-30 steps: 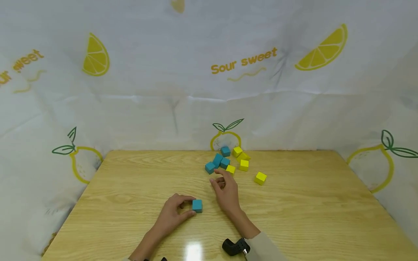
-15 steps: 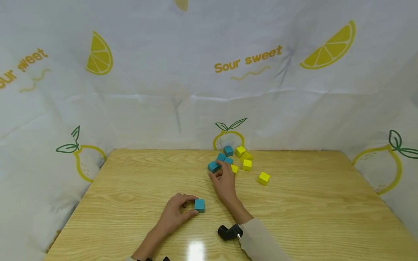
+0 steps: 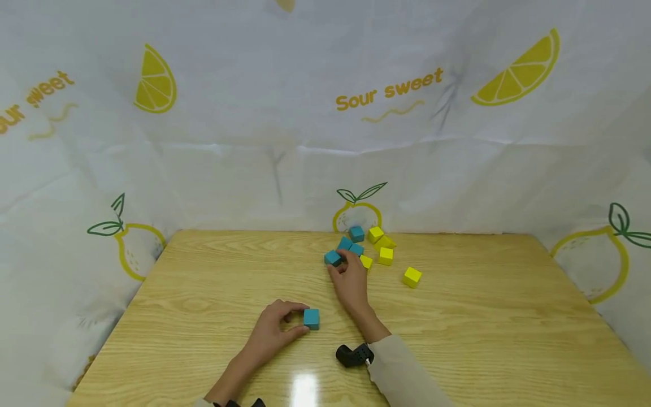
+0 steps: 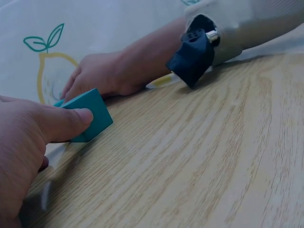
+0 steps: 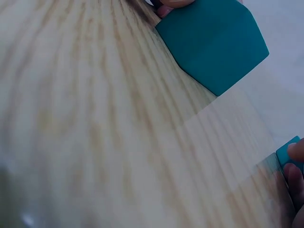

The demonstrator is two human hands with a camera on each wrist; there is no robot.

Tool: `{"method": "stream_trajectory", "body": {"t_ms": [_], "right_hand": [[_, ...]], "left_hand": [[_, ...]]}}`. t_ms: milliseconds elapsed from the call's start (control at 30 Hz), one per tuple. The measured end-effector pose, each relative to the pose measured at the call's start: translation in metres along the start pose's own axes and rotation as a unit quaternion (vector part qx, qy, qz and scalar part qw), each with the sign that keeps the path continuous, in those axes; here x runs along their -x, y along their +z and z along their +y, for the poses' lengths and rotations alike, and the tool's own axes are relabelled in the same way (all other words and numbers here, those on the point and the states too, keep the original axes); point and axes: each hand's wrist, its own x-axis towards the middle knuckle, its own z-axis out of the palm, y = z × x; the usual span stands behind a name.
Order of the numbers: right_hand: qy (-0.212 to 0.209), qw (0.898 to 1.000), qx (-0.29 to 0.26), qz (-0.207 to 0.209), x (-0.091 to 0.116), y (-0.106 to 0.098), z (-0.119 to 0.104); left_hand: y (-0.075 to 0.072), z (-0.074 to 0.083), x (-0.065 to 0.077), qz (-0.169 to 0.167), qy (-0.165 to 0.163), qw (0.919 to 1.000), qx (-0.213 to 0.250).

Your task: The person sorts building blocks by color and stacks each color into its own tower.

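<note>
Around a blue cube near the front middle of the table, the thumb and fingers of my left hand pinch from the left. The left wrist view shows the thumb pressed on this cube. Farther back, my right hand holds another blue cube by its near right side, thumb in front and index finger behind. That cube looms large in the right wrist view, with fingertips at its top edge; most of the grip is cut off there.
Other blue cubes and several yellow blocks cluster at the table's back edge, before a lemon-print cloth. One yellow cube lies apart to the right. A black device sticks out from the right sleeve.
My right hand has reached forward and left to the nearest blue cube of the cluster and taken hold of it. My left hand keeps its cube in place; the head view has shifted slightly.
</note>
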Motion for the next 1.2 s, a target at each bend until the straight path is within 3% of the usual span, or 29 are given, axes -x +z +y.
{"method": "stream_trajectory", "body": {"t_ms": [433,733,900,1033,1200], "right_hand": [[-0.006,1.000,-0.008,0.009,0.003,-0.001,0.004],[-0.001,0.999,-0.047,0.006,0.007,-0.008,0.001],[-0.015,0.996,-0.089,0.009,0.013,-0.016,0.003],[-0.026,0.995,-0.093,-0.004,0.016,-0.020,0.004],[-0.040,0.995,-0.093,-0.017,0.025,-0.028,-0.011]], "left_hand": [[-0.001,0.002,0.000,-0.001,0.004,1.0000,-0.005],[0.000,0.004,0.001,-0.002,0.002,0.9999,-0.011],[0.000,0.004,0.002,0.000,0.005,0.9999,-0.009],[0.000,0.003,0.001,0.003,0.005,0.9999,-0.009],[0.001,0.002,0.000,0.008,0.016,0.9998,-0.011]]}}
